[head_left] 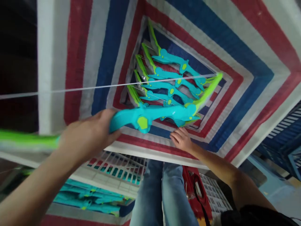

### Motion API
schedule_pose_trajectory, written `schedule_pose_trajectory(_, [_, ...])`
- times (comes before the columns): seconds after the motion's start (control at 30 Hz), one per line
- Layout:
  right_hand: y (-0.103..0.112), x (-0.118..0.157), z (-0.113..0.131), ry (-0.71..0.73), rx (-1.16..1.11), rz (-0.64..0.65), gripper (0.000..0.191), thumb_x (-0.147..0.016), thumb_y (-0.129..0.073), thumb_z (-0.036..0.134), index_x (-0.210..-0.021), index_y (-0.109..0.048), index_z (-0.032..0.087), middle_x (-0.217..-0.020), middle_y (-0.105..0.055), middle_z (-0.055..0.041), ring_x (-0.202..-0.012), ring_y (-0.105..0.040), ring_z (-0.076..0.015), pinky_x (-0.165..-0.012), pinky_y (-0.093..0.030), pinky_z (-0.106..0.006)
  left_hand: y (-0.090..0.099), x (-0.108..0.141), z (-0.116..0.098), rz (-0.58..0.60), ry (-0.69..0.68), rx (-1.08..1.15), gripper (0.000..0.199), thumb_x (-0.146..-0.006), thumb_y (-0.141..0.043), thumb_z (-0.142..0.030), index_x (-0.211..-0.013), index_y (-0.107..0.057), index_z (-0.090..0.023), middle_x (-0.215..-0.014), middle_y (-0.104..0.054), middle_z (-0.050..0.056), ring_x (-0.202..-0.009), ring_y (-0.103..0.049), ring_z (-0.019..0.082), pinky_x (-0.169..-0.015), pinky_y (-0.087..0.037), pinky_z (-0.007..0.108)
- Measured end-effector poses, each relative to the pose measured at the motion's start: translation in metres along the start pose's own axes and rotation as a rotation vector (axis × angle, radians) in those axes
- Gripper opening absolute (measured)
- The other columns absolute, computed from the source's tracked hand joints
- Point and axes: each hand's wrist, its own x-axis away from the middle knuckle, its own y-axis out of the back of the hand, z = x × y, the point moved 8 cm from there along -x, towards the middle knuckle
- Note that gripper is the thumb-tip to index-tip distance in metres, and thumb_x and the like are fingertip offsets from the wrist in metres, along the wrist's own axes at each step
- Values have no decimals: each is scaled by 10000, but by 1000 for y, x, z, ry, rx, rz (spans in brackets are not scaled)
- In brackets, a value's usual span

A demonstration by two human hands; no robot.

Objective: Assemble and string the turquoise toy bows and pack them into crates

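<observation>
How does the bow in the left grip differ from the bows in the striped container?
The held bow is in the left grip; the stored bows lie in a row inside the striped container. The held bow looks larger, nearer the camera; the stored bows look smaller. All have turquoise middles and lime-green ends.

From afar, I took this for a packing workshop: identical toy bows (172, 58) lay in a striped container (256, 73), with a red crate (205, 201) and white basket (115, 179) close by.

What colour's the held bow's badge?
The angular badge on the turquoise bow handle is lime green, clearest in head view.
</observation>
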Motion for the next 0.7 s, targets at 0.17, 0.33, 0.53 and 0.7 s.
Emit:
schedule_pose_trajectory(0.17, [56, -29, -15, -72, 109, -131, 571, -900, -626, 454, -1406, -539, 203, -1307, -612, -173, -1262, -500, -358, -1086, -357, -537, -90, -97, -96, 368, -527, -355, 469, -699, -739, -242, -1152, -621, -201, -1088, -672, 85, -958, -683, 290, -903, -542, 470])
schedule_pose_trajectory(0.33, [0, -83, -116, -379, 138, 190, 639, -932, -566, 286, -1521, -380, 125, -1294, -629, -207, -1158, -592, -338, -970, -450, -415, -179, -145, -118, 480, -547, -320, 552, -744, -745, -250, -1274, -600, -201, -1155, -654, 112, -1189, -580, 360, -1038, -437, 531])
schedule_pose_trajectory(0.53, [-49, -104, -159, -417, 147, 249, 616, -968, -521, 358, -1521, -383, 124, -1272, -644, -188, -1148, -591, -314, -975, -429, -365, -161, -137, -103, 155, -463, -11, 498, -854, -633, -299, -1310, -581, -108, -1342, -555, 178, -1340, -446, 355, -1144, -341, 535])
schedule_pose_trajectory(0.7, [-68, -117, -167, -439, 186, 255, 693, -959, -545, 397, -1533, -349, 62, -1307, -581, -235, -1205, -522, -335, -1039, -380, -397, -47, -50, -65, -93, -315, 274, 327, -926, -543, -406, -1105, -689, -174, -1104, -701, 60, -1100, -636, 239, -1031, -473, 405])
